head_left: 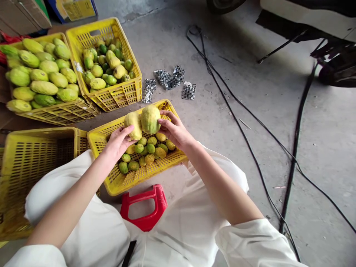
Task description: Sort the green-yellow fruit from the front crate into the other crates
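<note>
My left hand [120, 141] is closed around a pale yellow fruit [133, 124], with the thumb across its front. My right hand [175, 129] grips a rounder yellow-green fruit [150, 119] from its right side. The two fruits are held side by side, touching or nearly so, above a yellow plastic crate [130, 180]. Smaller green and yellow fruits [150, 148] lie in the bottom of that crate, partly hidden by my hands and the held fruits.
A yellow crate heaped with large fruits [48, 66] stands at the far left. Beside it, another crate [116, 91] holds smaller fruits. A further crate [16, 178] is by my left knee. A red stool [144, 218], crumpled foil wrappers [169, 78], black cables [239, 118] and a parked vehicle [311, 18] are around.
</note>
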The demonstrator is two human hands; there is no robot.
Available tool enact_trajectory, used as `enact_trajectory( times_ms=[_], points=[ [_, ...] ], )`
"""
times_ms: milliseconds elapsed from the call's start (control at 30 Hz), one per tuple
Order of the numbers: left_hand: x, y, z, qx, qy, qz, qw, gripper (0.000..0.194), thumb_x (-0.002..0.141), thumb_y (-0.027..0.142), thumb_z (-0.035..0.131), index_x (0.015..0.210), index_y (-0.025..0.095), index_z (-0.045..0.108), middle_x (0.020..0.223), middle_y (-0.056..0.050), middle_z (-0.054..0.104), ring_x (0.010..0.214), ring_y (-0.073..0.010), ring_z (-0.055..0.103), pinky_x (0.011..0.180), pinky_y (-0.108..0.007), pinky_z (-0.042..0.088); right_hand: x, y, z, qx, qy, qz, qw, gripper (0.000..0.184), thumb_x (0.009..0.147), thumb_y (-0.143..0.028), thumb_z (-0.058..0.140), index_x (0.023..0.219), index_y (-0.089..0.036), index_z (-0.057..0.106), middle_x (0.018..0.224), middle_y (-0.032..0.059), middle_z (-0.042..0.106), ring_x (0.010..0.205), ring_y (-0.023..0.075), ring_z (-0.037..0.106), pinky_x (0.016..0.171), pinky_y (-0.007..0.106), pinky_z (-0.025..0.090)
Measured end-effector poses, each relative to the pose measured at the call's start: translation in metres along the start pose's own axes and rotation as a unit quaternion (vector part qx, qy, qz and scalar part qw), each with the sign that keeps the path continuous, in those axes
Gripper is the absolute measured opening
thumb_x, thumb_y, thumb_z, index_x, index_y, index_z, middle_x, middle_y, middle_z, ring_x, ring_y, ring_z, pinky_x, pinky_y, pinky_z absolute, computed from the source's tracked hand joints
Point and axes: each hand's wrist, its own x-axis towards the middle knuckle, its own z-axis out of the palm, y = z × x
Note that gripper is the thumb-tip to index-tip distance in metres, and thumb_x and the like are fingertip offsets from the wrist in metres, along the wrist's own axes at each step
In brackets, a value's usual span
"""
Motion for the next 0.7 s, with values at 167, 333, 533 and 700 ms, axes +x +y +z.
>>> enact_trajectory(
  times_ms=[167, 333, 533, 700],
  points=[
    [0.0027, -0.0021, -0.0035, 0.015, -0.028, 0.014, 0.999, 0.035, 0.067, 0.021, 0.1, 0.09, 0.019, 0.073, 0.089, -0.004, 0.083, 0.103, -0.0265, 0.084, 0.097, -0.039, 0.071, -0.003, -0.0019, 0.0015, 0.003, 0.0, 0.001, 1.0, 0.079, 0.056, -0.055, 0.115, 0.112, -0.032, 0.066, 0.094, -0.0044, 0.079, 0.103, 0.0237, 0.083, 0.105, 0.04, 0.07],
    [0.0049, -0.0034, -0.0078, 0.036, -0.022, 0.018, 0.999, 0.05, 0.058, 0.026, 0.107, 0.094, 0.019, 0.073, 0.092, -0.002, 0.082, 0.095, -0.0219, 0.08, 0.086, -0.032, 0.065, -0.0029, 0.0003, -0.0007, 0.005, 0.011, 0.005, 1.0, 0.082, 0.054, -0.051, 0.116, 0.118, -0.033, 0.068, 0.097, -0.0036, 0.079, 0.103, 0.0233, 0.081, 0.102, 0.038, 0.07],
    [0.0044, -0.0003, -0.0081, 0.072, -0.01, 0.044, 0.996, 0.055, 0.052, 0.033, 0.111, 0.093, 0.019, 0.077, 0.086, -0.002, 0.08, 0.094, -0.0231, 0.078, 0.083, -0.031, 0.059, -0.0007, -0.0029, -0.0016, 0.015, 0.018, 0.015, 1.0, 0.079, 0.053, -0.048, 0.115, 0.114, -0.032, 0.068, 0.097, -0.0036, 0.079, 0.101, 0.0226, 0.081, 0.104, 0.039, 0.07],
    [0.001, 0.0039, -0.0026, 0.076, -0.011, 0.059, 0.995, 0.058, 0.043, 0.029, 0.112, 0.089, 0.017, 0.08, 0.093, -0.003, 0.082, 0.087, -0.018, 0.075, 0.081, -0.029, 0.059, -0.0005, -0.0091, -0.0046, -0.012, 0.034, 0.027, 0.999, 0.065, 0.057, -0.045, 0.107, 0.107, -0.031, 0.068, 0.094, -0.0063, 0.076, 0.094, 0.0193, 0.076, 0.095, 0.035, 0.066]
  ],
)
